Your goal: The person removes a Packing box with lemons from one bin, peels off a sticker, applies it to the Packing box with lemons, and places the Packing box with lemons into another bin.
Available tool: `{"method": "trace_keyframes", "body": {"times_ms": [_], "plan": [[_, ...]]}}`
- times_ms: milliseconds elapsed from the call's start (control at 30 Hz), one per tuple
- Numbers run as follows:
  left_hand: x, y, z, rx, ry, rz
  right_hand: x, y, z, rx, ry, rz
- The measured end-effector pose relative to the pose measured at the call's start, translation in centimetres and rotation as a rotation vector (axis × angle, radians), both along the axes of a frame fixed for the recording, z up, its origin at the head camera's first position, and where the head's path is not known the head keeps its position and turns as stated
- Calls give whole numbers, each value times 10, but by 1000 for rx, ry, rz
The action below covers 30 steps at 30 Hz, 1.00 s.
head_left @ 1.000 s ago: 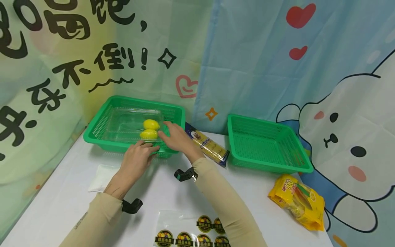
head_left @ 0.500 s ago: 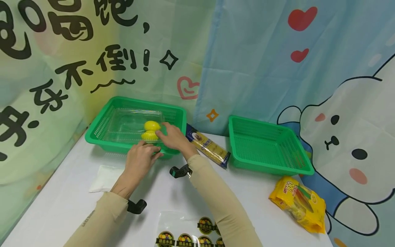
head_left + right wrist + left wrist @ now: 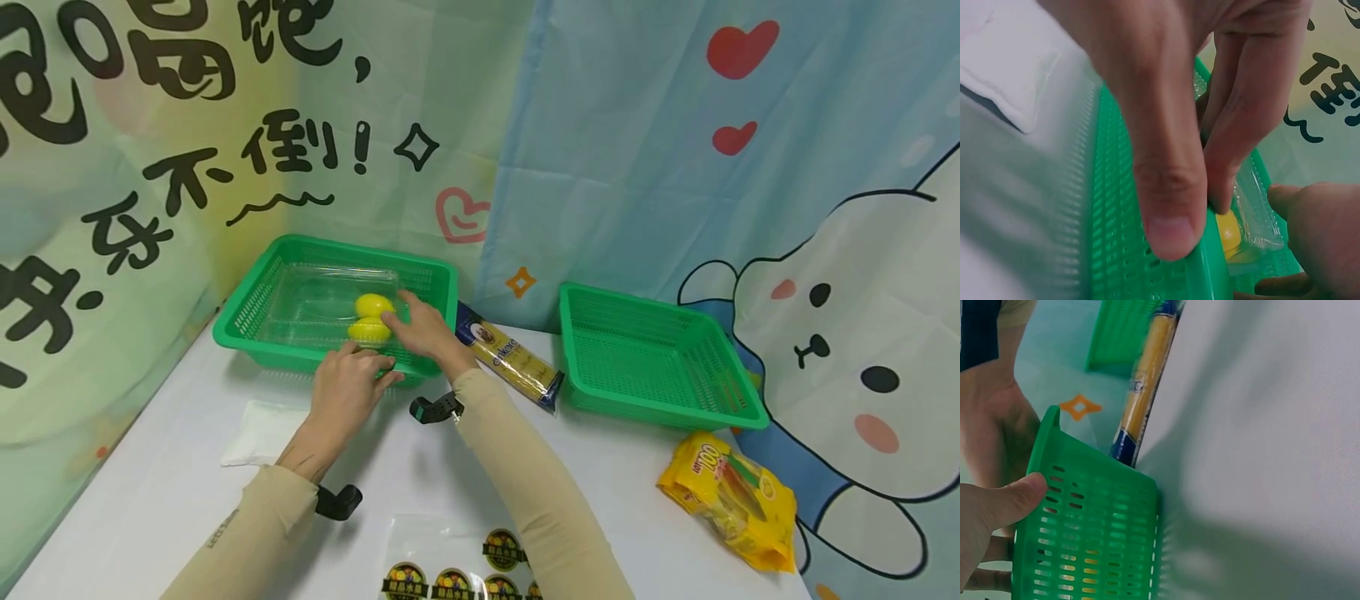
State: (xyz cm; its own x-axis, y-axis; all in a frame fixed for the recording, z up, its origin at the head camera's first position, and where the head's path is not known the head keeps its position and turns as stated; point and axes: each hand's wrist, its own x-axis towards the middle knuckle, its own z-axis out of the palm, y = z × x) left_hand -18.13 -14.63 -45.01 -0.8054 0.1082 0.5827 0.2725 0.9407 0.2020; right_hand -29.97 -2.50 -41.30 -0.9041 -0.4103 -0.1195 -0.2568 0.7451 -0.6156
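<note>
Two lemons [image 3: 373, 307] lie side by side at the right end of a clear plastic box [image 3: 315, 304], inside the left green basket [image 3: 262, 350]. With thumb outside and fingers inside, my left hand [image 3: 348, 385] grips that basket's front rim; its thumb [image 3: 1025, 492] presses on the wall in the left wrist view. My right hand [image 3: 427, 335] reaches over the basket's right end, thumb and forefinger spread apart, thumb tip right at the lemons. In the right wrist view, the left hand [image 3: 1160, 112] fills the middle and the right hand [image 3: 1329, 231] appears at the right edge, beside the box.
A pasta packet [image 3: 512, 354] lies between this basket and a second green basket [image 3: 660, 408]. A yellow snack bag [image 3: 731, 500] rests front right, a sticker sheet [image 3: 450, 550] at the near edge, and a white packet [image 3: 262, 433] left of my left forearm. A printed curtain [image 3: 615, 167] hangs behind.
My right thumb has moved slightly left, closer to the lemons, and the right forearm has shifted left. The left hand stays at the basket rim. The head view has shifted a little.
</note>
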Motion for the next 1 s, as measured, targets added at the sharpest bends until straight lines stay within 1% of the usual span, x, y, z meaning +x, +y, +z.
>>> {"method": "trace_keyframes", "body": {"times_ms": [133,333,600,700,833,1000], "plan": [[-1,1,-1,-1,13,9,-1,-4,0,-33,-16,-36],[-1,4,-1,0,25,2,-1,-10,0,-79,-47,-103],[0,4,0,13,-1,3,0,-14,-5,-127,-62,-134],[1,4,1,18,-5,3,0,-15,-5,-147,-62,-157],[2,3,1,26,-17,1,2,-18,-5,-192,-71,-197],[2,2,2,29,-17,4,0,-21,-10,-262,-72,-235]]}}
